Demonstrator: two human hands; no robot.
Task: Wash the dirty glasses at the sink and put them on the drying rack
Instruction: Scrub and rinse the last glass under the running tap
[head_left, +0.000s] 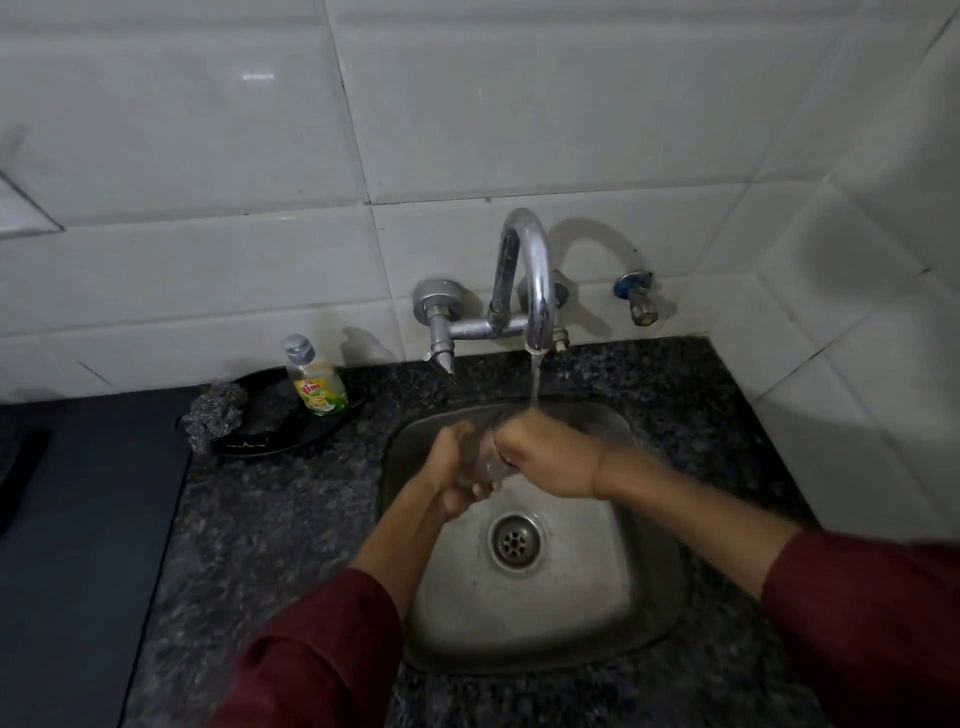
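A clear glass (492, 460) is held between both hands over the steel sink (652, 597), mostly hidden by my fingers and blurred. My left hand (457, 475) wraps it from the left and below. My right hand (545, 452) closes over its top from the right. Water runs from the chrome tap (535, 291) onto my right hand and the glass. No other glasses and no drying rack show in this view.
A black dish (332, 423) at the left of the sink holds a dish-soap bottle (314, 376), a steel scourer (215, 413) and a dark scrub pad. Speckled granite counter (270, 519) surrounds the sink. A dark flat surface (78, 519) lies far left. White tiled walls stand behind and right.
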